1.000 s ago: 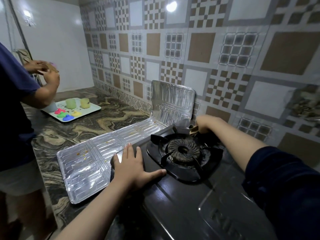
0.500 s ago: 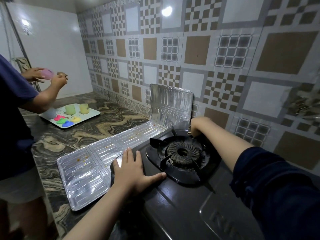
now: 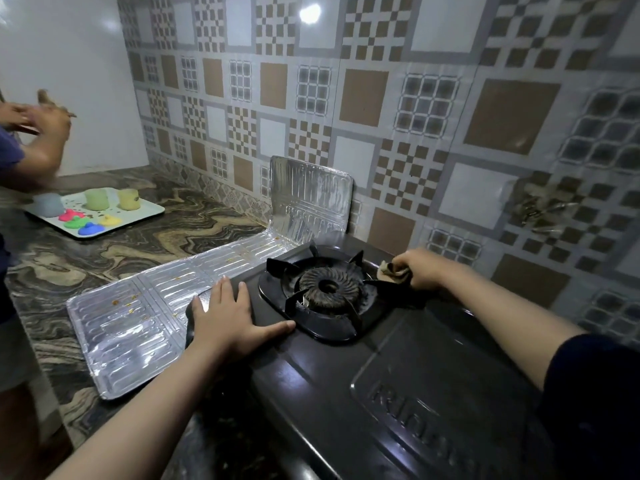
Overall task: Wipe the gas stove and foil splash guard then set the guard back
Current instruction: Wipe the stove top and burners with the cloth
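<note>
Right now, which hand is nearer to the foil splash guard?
Left. The left hand lies flat on the stove edge beside the foil splash guard; the right hand holds a cloth beyond the burner.

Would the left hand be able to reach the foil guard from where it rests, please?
Probably yes: the left hand lies flat on the stove edge, right beside the foil guard, with nothing between them.

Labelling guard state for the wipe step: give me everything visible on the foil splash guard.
The foil splash guard is thin, shiny, ribbed silver foil in hinged panels. Two lie flat on the marble counter left of the stove; the end panel stands upright against the tiled wall. Small orange-brown spots dot the flat panels. The left hand rests beside its edge.
</note>
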